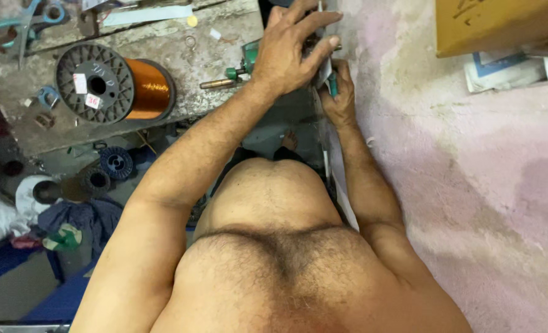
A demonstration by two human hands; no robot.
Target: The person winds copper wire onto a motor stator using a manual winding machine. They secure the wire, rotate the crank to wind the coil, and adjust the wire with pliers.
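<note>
My left hand reaches forward at the top centre, next to the pink wall. Its fingers curl over a small grey and white part and pinch it. Just below it, my right hand grips a green-handled tool whose tip is hidden by my left hand's fingers. Behind my left wrist, a green fitting with a brass rod lies on the workbench. My bare chest and belly fill the lower middle.
A worn workbench at upper left carries a large black spool of copper wire, pliers and small scraps. Smaller spools and cloths lie on the floor. A cardboard box sits upper right above the pink wall.
</note>
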